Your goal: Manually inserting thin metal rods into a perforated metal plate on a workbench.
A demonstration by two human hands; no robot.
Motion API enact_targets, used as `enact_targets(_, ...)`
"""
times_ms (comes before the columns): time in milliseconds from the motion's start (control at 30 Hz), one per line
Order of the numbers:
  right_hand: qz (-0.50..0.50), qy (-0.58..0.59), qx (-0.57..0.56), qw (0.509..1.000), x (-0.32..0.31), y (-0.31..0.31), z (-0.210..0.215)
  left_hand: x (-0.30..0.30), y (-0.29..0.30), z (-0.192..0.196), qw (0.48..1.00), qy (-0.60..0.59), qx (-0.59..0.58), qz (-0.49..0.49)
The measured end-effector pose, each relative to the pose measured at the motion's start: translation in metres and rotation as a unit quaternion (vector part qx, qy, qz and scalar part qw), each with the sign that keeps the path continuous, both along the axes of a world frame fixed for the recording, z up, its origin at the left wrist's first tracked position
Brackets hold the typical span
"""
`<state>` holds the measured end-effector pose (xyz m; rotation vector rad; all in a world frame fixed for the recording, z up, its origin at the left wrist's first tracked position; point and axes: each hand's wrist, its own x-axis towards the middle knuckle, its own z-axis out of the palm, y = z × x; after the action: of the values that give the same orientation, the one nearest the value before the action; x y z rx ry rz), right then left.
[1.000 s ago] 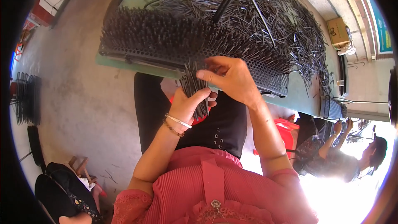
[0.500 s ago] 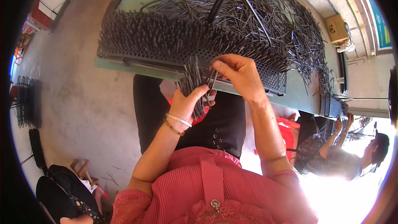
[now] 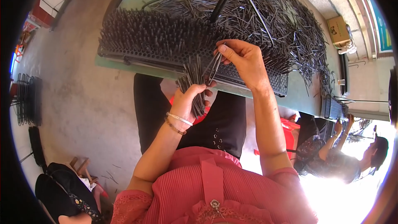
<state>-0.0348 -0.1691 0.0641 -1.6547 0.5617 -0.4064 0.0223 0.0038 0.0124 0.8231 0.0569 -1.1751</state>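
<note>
A bundle of thin dark sticks [image 3: 191, 74] is wrapped in my left hand [image 3: 186, 99], held just off the near edge of the table. My right hand [image 3: 244, 60] pinches a few of the same dark sticks [image 3: 214, 66] between thumb and fingers, over the front edge of a black perforated rack [image 3: 232, 72]. Their lower ends reach toward the left hand's fingers. Upright dark sticks [image 3: 153, 33] fill many of the rack's holes, while the near rows of holes show bare. What the sticks are made of, I cannot tell.
Loose dark sticks [image 3: 286, 29] lie heaped across the green table [image 3: 304, 95] behind the rack. A black metal frame [image 3: 219, 4] stands over them. At the right, another person [image 3: 340, 153] works at a second rack [image 3: 331, 107]. A cardboard box [image 3: 338, 31] sits by the wall.
My right hand has lifted slightly up and to the right, drawing a few sticks away from the bundle. My left hand stays nearly in place.
</note>
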Motion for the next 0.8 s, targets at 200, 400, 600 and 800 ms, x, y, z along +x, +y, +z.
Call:
enact_targets(200, 0.014, 0.022, 0.056, 0.998, -0.007, 0.003, -0.005, -0.006, 0.0, -0.009, 0.998, -0.032, 0.063, 0.008)
enact_targets(400, 0.0, 0.006, 0.071, 0.997, -0.012, 0.008, -0.012, -0.008, -0.002, -0.01, 0.998, -0.043, 0.055, 0.005)
enact_targets(600, 0.003, 0.024, 0.056, 0.998, -0.012, 0.014, -0.018, -0.005, 0.002, -0.012, 0.997, -0.038, 0.069, 0.01)
enact_targets(800, -0.034, 0.026, 0.007, 0.999, -0.016, 0.009, -0.014, -0.011, 0.0, -0.012, 0.997, -0.039, 0.064, 0.031)
